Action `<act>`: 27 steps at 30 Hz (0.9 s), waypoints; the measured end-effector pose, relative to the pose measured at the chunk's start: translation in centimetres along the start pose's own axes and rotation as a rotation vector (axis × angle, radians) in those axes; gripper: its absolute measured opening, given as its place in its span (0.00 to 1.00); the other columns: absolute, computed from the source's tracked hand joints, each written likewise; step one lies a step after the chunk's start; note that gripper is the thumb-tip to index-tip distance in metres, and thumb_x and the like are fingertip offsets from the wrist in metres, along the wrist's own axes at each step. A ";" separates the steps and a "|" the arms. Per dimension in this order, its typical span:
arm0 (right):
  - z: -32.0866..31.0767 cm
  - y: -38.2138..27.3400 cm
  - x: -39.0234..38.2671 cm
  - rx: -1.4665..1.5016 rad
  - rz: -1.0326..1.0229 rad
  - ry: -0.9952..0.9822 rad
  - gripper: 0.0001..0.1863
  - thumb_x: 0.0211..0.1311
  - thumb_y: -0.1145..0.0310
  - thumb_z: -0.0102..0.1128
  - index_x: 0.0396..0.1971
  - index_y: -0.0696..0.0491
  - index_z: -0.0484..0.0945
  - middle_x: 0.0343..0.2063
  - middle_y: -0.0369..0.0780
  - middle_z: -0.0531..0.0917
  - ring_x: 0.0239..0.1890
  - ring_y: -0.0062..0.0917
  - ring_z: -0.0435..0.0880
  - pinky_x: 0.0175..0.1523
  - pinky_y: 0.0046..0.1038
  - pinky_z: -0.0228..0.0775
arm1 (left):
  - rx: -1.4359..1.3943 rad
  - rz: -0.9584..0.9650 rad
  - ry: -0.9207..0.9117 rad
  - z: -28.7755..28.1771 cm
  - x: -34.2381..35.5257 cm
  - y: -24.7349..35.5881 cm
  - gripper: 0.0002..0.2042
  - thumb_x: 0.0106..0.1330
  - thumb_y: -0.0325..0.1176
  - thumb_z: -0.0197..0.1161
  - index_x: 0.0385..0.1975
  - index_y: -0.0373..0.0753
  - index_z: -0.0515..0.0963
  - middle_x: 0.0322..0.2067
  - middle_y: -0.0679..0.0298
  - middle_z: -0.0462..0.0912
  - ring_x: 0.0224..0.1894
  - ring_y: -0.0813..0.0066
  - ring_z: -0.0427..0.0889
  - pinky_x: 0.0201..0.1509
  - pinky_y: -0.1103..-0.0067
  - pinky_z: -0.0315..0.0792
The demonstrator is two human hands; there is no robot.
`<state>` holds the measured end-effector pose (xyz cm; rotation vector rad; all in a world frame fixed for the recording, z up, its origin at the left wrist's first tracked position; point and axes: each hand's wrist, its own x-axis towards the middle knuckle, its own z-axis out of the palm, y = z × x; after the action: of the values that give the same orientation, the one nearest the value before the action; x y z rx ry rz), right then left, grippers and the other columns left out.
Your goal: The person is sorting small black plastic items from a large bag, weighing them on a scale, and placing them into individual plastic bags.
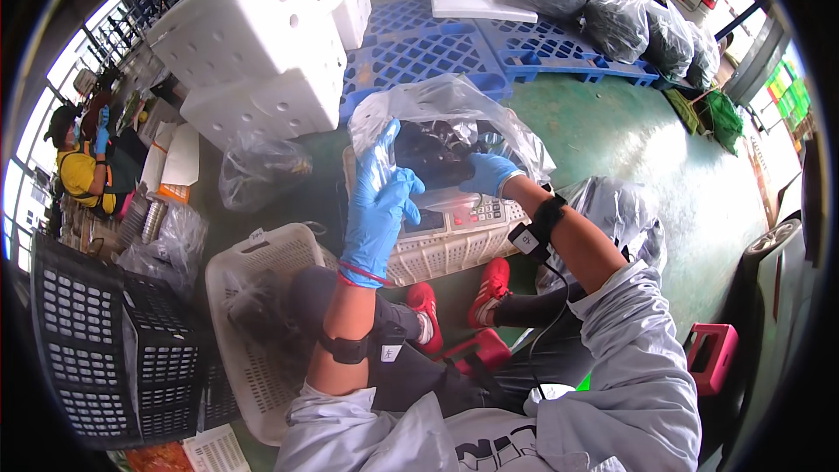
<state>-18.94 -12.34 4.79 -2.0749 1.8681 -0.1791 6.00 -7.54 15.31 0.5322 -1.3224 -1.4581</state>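
Observation:
A clear plastic bag [524, 144] spreads over a white basket [411, 264], its mouth gaping. Dark, shiny things [437, 153] lie inside; their kind is hard to make out. In a blue glove, my left hand [377, 210] is at the bag's left side, one finger stretched up and the others apart. My right hand [491, 175], gloved too, is closed at the bag's right near edge, its fingertips partly hidden against the film. Below the bag shows a scale's keypad panel [476, 212].
White foam boxes [262, 44] are stacked at the far left, beside blue pallets [419, 57]. Filled bags [616, 22] line the far right. Near my left knee is another white basket [229, 332], with black crates [83, 332] beyond it. A person [79, 166] works at the left.

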 end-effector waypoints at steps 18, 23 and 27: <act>-6.9 -3.2 -12.0 0.939 0.145 0.395 0.11 0.60 0.67 0.57 0.37 0.59 0.73 0.21 0.34 0.76 0.22 0.13 0.68 0.27 0.20 0.63 | 0.701 0.185 0.254 -5.5 -3.5 1.1 0.20 0.67 0.38 0.53 0.54 0.34 0.68 0.48 0.59 0.73 0.50 0.73 0.72 0.55 0.79 0.65; -6.0 -1.8 -11.8 0.895 0.186 0.449 0.11 0.60 0.68 0.58 0.36 0.59 0.71 0.21 0.35 0.75 0.23 0.15 0.68 0.29 0.21 0.64 | 0.552 0.267 0.412 -5.7 -6.7 2.6 0.21 0.69 0.39 0.47 0.56 0.32 0.65 0.51 0.60 0.71 0.54 0.71 0.70 0.61 0.77 0.62; -4.4 -2.4 -9.2 0.897 0.108 0.527 0.11 0.62 0.68 0.55 0.38 0.57 0.67 0.21 0.34 0.73 0.18 0.14 0.66 0.22 0.19 0.58 | 0.731 0.201 0.549 -7.3 -9.1 2.2 0.19 0.68 0.38 0.50 0.55 0.33 0.67 0.52 0.59 0.71 0.54 0.70 0.70 0.60 0.76 0.63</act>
<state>-19.23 -3.88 10.87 -1.3540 1.6568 -1.3582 16.25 -2.37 12.35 1.1399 -1.3722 -0.5559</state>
